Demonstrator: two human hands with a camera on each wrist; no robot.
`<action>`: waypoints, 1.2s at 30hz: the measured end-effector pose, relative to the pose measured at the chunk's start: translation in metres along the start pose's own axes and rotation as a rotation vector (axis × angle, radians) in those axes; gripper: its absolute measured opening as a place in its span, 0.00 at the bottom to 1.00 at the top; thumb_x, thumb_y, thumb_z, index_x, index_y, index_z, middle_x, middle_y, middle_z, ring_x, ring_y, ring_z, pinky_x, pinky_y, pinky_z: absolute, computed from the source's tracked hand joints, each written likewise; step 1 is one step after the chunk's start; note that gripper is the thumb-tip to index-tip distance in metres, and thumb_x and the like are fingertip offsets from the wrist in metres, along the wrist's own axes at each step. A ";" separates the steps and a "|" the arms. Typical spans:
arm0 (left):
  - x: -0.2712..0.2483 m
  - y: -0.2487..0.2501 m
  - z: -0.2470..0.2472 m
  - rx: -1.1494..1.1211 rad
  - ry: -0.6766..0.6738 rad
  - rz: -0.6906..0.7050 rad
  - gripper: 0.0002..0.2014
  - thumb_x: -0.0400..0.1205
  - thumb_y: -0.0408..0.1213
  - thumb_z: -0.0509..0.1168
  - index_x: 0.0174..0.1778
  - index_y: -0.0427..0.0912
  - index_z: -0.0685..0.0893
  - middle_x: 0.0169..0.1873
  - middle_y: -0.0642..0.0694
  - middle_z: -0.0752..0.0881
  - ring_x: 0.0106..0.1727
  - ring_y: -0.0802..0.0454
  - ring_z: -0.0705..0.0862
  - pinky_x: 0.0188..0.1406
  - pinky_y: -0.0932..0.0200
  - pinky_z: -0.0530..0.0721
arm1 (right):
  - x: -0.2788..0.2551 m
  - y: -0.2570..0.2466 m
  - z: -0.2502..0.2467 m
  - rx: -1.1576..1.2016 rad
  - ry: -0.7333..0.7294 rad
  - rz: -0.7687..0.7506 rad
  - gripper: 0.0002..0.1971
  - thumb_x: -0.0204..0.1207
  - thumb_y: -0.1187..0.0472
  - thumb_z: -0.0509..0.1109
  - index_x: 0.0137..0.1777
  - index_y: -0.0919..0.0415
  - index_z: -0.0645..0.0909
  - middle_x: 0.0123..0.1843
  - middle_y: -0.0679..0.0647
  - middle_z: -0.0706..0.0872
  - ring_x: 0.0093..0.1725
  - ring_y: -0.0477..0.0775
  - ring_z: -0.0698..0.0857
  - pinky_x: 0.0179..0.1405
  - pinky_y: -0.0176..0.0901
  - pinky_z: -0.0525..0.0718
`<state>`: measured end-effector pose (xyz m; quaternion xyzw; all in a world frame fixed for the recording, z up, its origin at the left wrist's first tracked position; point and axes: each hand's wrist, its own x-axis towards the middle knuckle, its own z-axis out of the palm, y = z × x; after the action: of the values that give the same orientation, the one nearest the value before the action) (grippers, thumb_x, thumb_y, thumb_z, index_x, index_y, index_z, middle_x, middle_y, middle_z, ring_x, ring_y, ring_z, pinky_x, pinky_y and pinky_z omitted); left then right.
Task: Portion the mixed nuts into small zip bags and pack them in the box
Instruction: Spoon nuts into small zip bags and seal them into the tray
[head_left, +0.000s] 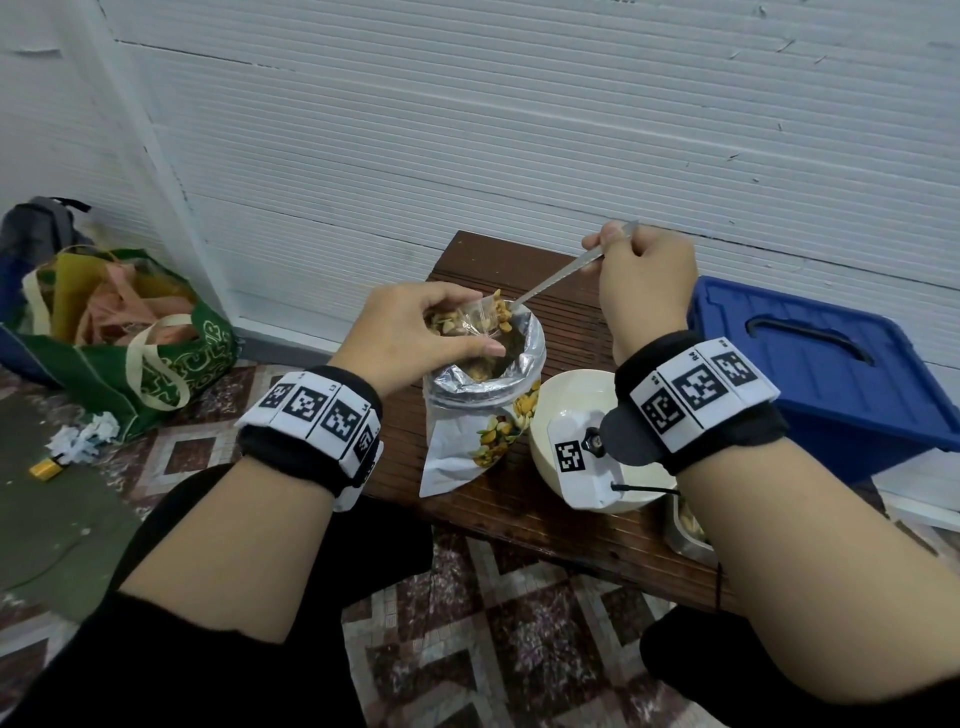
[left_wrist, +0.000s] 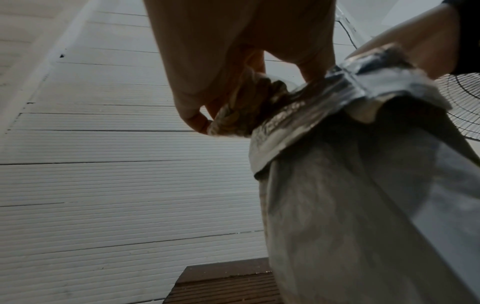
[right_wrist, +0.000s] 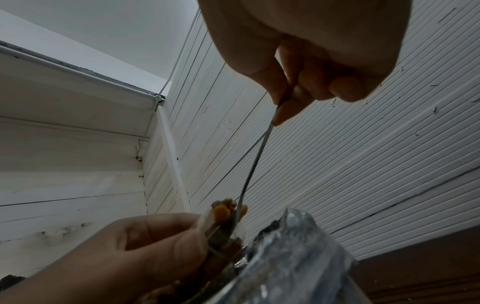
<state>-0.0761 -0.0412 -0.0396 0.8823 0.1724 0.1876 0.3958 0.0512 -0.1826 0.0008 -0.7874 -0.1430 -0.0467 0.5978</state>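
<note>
At the near right edge of the wooden bench a metal container shows a few nuts, mostly hidden under the right forearm. Just beyond it stands a cream bowl, partly covered by the wrist band. To its left, near the middle of the bench, the foil nut pouch stands upright with its mouth rolled open, so that anything spilt probably falls back in. Right over that mouth the left hand pinches a small zip bag, thumb on one side and fingers curled on the other, holding the mouth open; the bag already looks well filled with mixed nuts. The right hand pinches the far end of a metal spoon between thumb and fingers, the long handle sloping down so the bowl of the spoon meets the bag's mouth; whether it is still loaded is hard to tell. At the far right, beside the bench, sits the blue box with its lid on, ready for the packed portions
</note>
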 end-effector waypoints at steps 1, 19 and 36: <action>0.000 0.000 -0.001 0.001 -0.014 -0.003 0.31 0.62 0.54 0.81 0.62 0.54 0.86 0.48 0.62 0.86 0.51 0.70 0.81 0.51 0.74 0.77 | 0.000 0.001 -0.001 0.004 0.001 -0.001 0.15 0.84 0.58 0.61 0.40 0.55 0.86 0.34 0.48 0.86 0.36 0.38 0.82 0.36 0.26 0.74; 0.004 -0.004 0.005 -0.082 0.076 0.020 0.21 0.68 0.50 0.79 0.55 0.60 0.82 0.45 0.67 0.82 0.45 0.79 0.79 0.43 0.82 0.76 | -0.011 -0.010 -0.001 0.150 -0.029 -0.231 0.12 0.84 0.58 0.62 0.44 0.54 0.86 0.36 0.42 0.86 0.36 0.34 0.83 0.42 0.26 0.77; -0.002 -0.005 -0.007 -0.327 0.204 -0.024 0.20 0.68 0.46 0.79 0.55 0.55 0.85 0.49 0.57 0.89 0.52 0.66 0.87 0.58 0.63 0.84 | -0.021 0.014 -0.010 -0.141 0.024 -0.269 0.13 0.82 0.55 0.64 0.37 0.55 0.84 0.26 0.42 0.76 0.26 0.32 0.76 0.28 0.23 0.70</action>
<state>-0.0813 -0.0348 -0.0394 0.7804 0.1894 0.2966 0.5168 0.0365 -0.1993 -0.0143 -0.8005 -0.2363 -0.1458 0.5312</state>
